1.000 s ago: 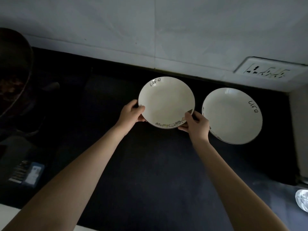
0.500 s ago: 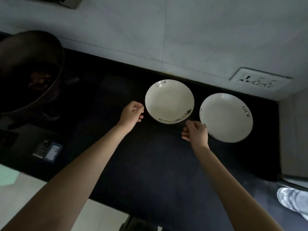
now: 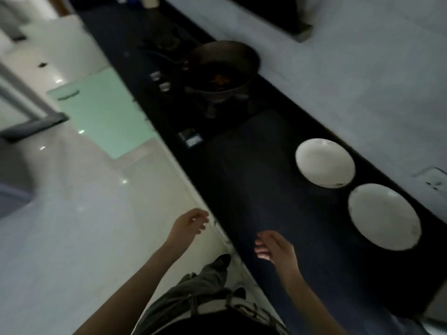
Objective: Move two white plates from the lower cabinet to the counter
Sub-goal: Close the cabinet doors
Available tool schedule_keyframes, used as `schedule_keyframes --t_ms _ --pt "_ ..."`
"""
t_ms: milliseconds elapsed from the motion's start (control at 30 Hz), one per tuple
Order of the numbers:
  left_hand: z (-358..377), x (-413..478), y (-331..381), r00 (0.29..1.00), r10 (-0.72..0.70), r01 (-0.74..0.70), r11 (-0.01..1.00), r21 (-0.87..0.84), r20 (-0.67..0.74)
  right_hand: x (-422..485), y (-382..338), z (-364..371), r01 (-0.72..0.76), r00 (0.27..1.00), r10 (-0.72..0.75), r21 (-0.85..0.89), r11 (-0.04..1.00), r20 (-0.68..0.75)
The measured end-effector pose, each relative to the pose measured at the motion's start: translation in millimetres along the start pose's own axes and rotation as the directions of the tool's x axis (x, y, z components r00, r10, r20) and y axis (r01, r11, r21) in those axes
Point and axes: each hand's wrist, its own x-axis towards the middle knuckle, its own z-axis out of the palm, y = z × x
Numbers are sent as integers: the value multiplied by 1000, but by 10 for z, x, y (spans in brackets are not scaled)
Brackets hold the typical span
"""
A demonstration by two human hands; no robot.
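Observation:
Two white plates lie side by side on the dark counter (image 3: 266, 189) near the wall. The left plate (image 3: 324, 162) sits further along the counter and the right plate (image 3: 384, 215) is closer to the corner. My left hand (image 3: 187, 224) hovers over the counter's front edge, fingers loosely curled and holding nothing. My right hand (image 3: 274, 247) is above the counter, well short of the plates, fingers apart and empty. The frame is blurred by head motion.
A dark wok (image 3: 222, 68) with food stands on the stove further down the counter. A small box (image 3: 191, 139) lies near the counter's front edge. A wall socket (image 3: 433, 178) is behind the plates. The pale tiled floor (image 3: 72, 213) lies to the left.
Both hands let go of the left plate and drew back toward my body. The view swung left and tilted, showing the floor and my legs.

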Motion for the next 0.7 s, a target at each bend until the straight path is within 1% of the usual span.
schedule_keyframes --t_ms 67,133,233,367,467,500,633,700 --pt "-311 -355 -463 985 -102 96 994 -50 -138 -16 233 224 -58 992 71 -117 991 107" --pt "-565 -745 -882 943 -191 162 979 -126 -271 -28 423 474 -75 974 125 -251 965 189" --pt "-850 -1343 -1424 858 -308 226 945 -237 -411 -64 608 915 -63 949 176 -391 918 261" --pt "-1164 -1995 -2065 722 -447 240 878 -414 -528 -72 705 1619 16 919 173 -471 882 355" --pt "-1369 -2340 -2480 610 -552 238 812 -533 -568 -65 774 2189 63 892 187 -523 850 412" --pt "-1442 -2418 -2609 583 -582 238 789 -566 -567 -52 811 2384 72 886 193 -536 841 422" --pt "-1877 -2530 -2983 512 -676 252 708 -659 -530 38 1006 3181 90 880 216 -594 799 423" --pt "-2197 -2496 -3094 489 -701 249 682 -688 -519 91 1077 3577 85 886 223 -615 784 406"
